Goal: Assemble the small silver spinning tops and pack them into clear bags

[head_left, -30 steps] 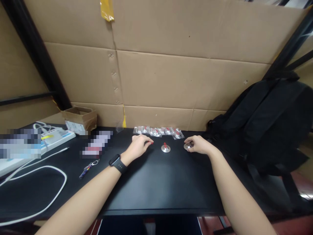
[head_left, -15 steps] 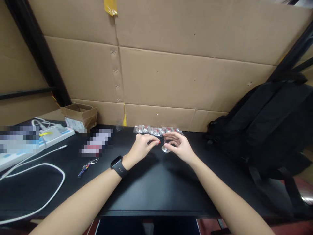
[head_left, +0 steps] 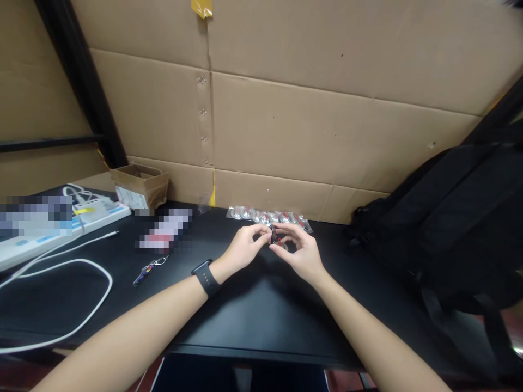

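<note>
My left hand (head_left: 248, 246), with a black watch on the wrist, is closed, thumb and fingertips pinching the edge of a small dark, shiny disc (head_left: 274, 235). Opposite it, my right hand (head_left: 301, 253) curls its thumb and fingers around the same disc, which stands on edge between both hands. A small red bit (head_left: 279, 240) shows just right of the disc, partly covered by fingers. Just behind the hands lies a row of several clear packets (head_left: 263, 217) with round silvery metal pieces and red marks inside.
A cardboard wall (head_left: 286, 125) rises behind the black table (head_left: 253, 316). To the left are a small cardboard box (head_left: 147, 185), a white power strip (head_left: 98, 218), a white cable (head_left: 107, 280) and a keychain (head_left: 149, 270). A black backpack (head_left: 445, 228) stands on the right.
My left hand has moved up to my right hand, bringing the small red bit in between them. The round metal piece is lifted and turned on edge. The view has shifted slightly.
</note>
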### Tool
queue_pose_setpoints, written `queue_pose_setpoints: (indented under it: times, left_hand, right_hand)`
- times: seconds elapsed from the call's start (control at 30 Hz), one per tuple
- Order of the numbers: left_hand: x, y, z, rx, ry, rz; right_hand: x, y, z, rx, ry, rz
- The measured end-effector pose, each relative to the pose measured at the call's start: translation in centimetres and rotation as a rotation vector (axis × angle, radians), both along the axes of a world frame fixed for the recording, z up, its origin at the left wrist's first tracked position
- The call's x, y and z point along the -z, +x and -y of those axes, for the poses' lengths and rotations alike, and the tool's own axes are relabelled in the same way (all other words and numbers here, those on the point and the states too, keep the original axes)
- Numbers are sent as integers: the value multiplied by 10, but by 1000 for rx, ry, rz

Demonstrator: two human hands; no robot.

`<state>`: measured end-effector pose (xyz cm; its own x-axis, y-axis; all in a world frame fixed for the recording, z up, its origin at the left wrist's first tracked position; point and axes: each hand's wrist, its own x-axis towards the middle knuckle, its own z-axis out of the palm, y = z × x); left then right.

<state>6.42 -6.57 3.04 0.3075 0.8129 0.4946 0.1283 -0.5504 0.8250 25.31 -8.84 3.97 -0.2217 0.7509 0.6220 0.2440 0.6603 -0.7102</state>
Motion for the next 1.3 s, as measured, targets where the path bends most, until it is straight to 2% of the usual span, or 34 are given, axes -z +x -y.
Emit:
queue_pose_setpoints:
  times: [0.27, 0.57, 0.93, 1.1, 1.3]
  left_hand:
    - [2, 3, -1, 44, -20, 58]
    - [9, 6, 0, -182, 74, -50]
    - [0, 5, 13, -298, 209, -153]
    - [3, 6, 8, -262, 143, -100]
    - [8, 5, -2, -67, -102, 36]
  right_hand:
    - [1, -1, -1, 3, 23, 1]
    - [4, -3, -1, -8, 12, -6]
    - [9, -5, -2, -5, -94, -81]
    - [3, 3, -2, -22, -119, 7]
    - [-6, 11, -4, 49, 186, 258]
